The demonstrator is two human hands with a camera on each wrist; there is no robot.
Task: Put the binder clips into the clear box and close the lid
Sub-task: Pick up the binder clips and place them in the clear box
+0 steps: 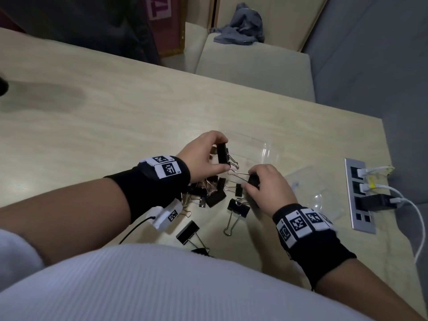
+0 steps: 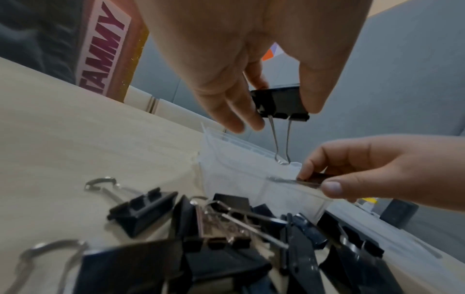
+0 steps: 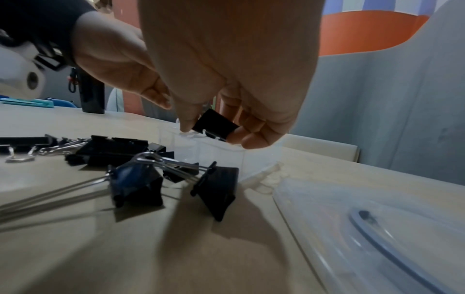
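Observation:
My left hand [image 1: 208, 154] pinches a black binder clip [image 1: 222, 153] by its body, wire handles hanging down [image 2: 281, 103], just above the near rim of the clear box [image 1: 252, 149]. My right hand [image 1: 266, 186] pinches a second black clip [image 1: 253, 179] between thumb and fingers [image 3: 214, 125], low beside the box's near wall [image 2: 251, 175]. A pile of several black clips [image 1: 208, 193] lies on the table below my hands. The clear lid [image 1: 319, 195] lies flat to the right of the box [image 3: 365, 228].
A metal power strip [image 1: 359, 195] with white cables plugged in is set into the table at the right edge. Two more clips [image 1: 237, 208] [image 1: 187, 232] lie nearer my body. A beige bench [image 1: 254, 66] with grey cloth stands beyond the table's far edge.

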